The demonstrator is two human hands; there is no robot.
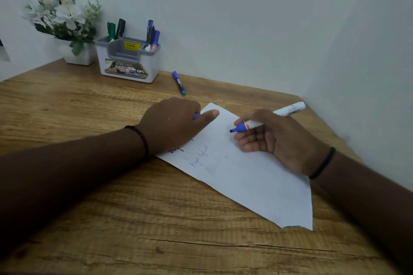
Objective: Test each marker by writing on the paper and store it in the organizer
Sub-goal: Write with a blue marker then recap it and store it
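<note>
The right hand (270, 138) holds a white marker (268, 118), its blue tip just over the paper (245, 174). The left hand (172, 123) rests on the paper's far edge, fingers curled round a blue cap (196, 116). Beyond the paper stands the organizer (127, 60), a blue pen (178, 82) lying just beside it

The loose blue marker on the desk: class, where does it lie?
The blue marker lies flat on the desk, just right of the organizer, beyond both hands.
</note>
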